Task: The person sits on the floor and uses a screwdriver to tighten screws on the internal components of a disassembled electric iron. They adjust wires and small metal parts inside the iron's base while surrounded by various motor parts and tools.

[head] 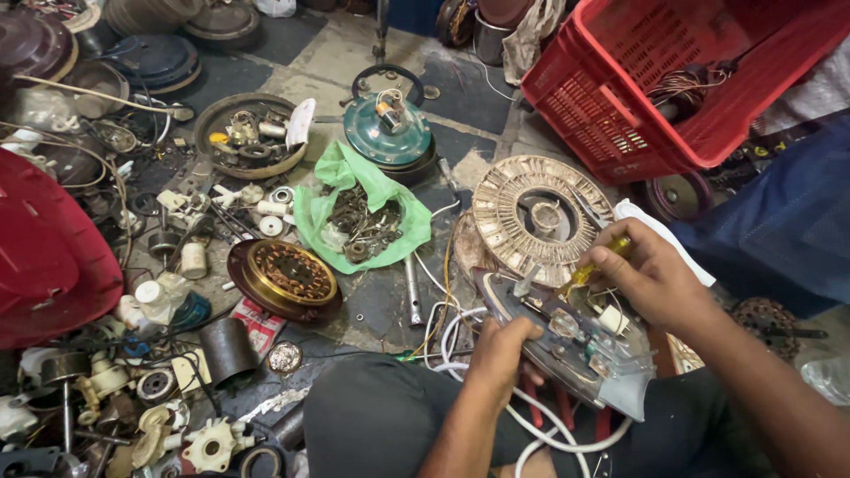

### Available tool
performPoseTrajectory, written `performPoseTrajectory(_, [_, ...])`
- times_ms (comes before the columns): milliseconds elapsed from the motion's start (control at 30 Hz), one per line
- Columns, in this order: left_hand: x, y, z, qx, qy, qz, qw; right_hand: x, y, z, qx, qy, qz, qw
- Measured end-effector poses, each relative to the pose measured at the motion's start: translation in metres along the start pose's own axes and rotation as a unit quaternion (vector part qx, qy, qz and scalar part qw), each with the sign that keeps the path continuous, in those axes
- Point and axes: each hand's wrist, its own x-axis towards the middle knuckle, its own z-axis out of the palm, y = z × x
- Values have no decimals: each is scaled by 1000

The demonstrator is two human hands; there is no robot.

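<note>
left hand grips opened iron | right hand holds yellow screwdriver on it

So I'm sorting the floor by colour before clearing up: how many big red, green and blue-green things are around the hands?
Red: 2, the crate and the curved cover
Green: 1, the plastic bag of small metal parts
Blue-green: 1, the round motor cover
Total: 4
The left hand steadies an opened iron; the right hand holds a yellow-handled screwdriver.

The opened iron shows dull metal and clear plastic; the green bag is crinkled thin plastic.
</note>
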Motion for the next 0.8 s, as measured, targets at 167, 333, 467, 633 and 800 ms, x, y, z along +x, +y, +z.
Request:
performPoseTrajectory(167, [-2, 7, 1, -39, 28, -21, 999, -7, 1, 9, -14, 2, -27, 1000])
performPoseTrajectory(333, [-2, 14, -2, -95, 4, -53, 994, -5, -8, 17, -18, 32, -2, 999])
performPoseTrajectory(467, [-2, 17, -4, -145, -29, -99, 984, 2, -18, 16, -1, 10, 60, 998])
performPoseTrajectory(633, [-3, 16, -6, -131, -57, -117, 983, 5, -21, 7, 12, 66, 59, 996])
performPoseTrajectory(800, [-5, 16, -5, -145, -112, -140, 973, 16, -13, -15, -73, 129, -14, 989])
